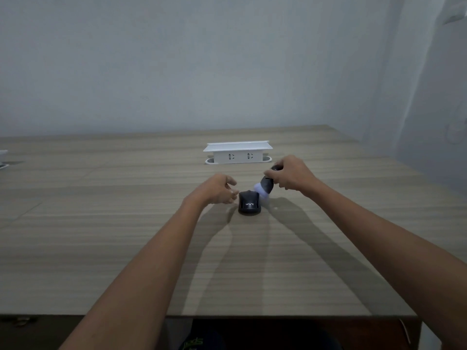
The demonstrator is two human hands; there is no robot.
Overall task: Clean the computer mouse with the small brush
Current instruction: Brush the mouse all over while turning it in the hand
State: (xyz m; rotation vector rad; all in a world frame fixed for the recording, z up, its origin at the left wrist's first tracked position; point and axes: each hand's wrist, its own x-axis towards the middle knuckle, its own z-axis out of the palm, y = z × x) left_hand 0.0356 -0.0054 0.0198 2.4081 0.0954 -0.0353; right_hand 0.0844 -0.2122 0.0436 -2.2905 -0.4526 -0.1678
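Note:
A black computer mouse (249, 202) with white lettering lies on the wooden desk (126, 236), its rear toward me. My right hand (290, 176) grips a small brush (265, 185) with a dark handle and pale bristles; the bristles point down-left, just right of the mouse's far end. My left hand (219, 189) hovers just left of the mouse with curled, spread fingers, holding nothing; whether its fingertips touch the mouse I cannot tell.
A white pop-up socket box (237, 152) stands on the desk behind the mouse. A pale object (3, 159) shows at the far left edge. Walls close the back and right sides. The desk's front edge (227, 316) runs near my body.

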